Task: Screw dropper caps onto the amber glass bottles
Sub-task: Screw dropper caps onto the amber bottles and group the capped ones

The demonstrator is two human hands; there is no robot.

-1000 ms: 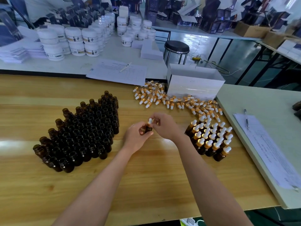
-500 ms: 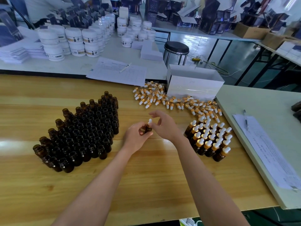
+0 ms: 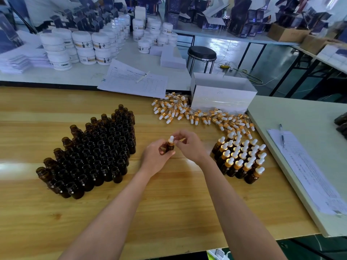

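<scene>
I am holding one amber bottle (image 3: 170, 148) over the middle of the worktop (image 3: 169, 203). My left hand (image 3: 156, 156) is gripping its body, and my right hand (image 3: 189, 147) is pinching the dropper cap (image 3: 171, 139), which looks seated on the neck. Uncapped bottles (image 3: 93, 154) are standing at nine o'clock, capped bottles (image 3: 242, 158) at three and loose caps (image 3: 187, 111) at one.

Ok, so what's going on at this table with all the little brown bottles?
A person's left hand grips one amber bottle while the right hand pinches the dropper cap on its neck. Uncapped bottles stand in a block on the left, capped bottles on the right, and loose caps lie beyond, beside a white box.
</scene>
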